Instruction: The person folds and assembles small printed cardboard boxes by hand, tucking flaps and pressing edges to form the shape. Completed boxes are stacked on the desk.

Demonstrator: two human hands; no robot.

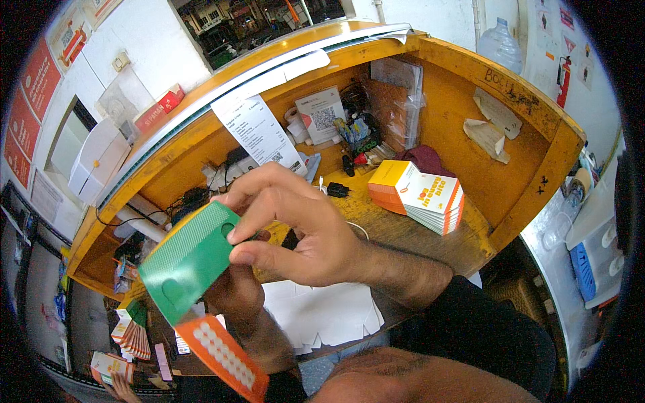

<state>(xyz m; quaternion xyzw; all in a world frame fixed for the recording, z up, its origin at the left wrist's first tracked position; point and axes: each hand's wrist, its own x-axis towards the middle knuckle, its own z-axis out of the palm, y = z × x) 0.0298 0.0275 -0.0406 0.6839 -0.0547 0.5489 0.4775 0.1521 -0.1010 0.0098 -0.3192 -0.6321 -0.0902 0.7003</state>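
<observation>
Two bare hands meet left of centre: the right hand [295, 228] pinches a thin carton [191, 262] between thumb and fingers at its upper right edge, while the left hand [235, 292] sits behind and below, its fingers mostly hidden, so I cannot tell its grip. The carton slants from the right fingertips toward the lower left, its green panel glossy and finely textured with half-round marks, its orange panel dotted white. Beneath, white sheets [322, 312] with jagged edges cover worn wood. Farther, right of centre, stacked cartons [420, 195] fan before the yellow-painted wooden surround [531, 168].
</observation>
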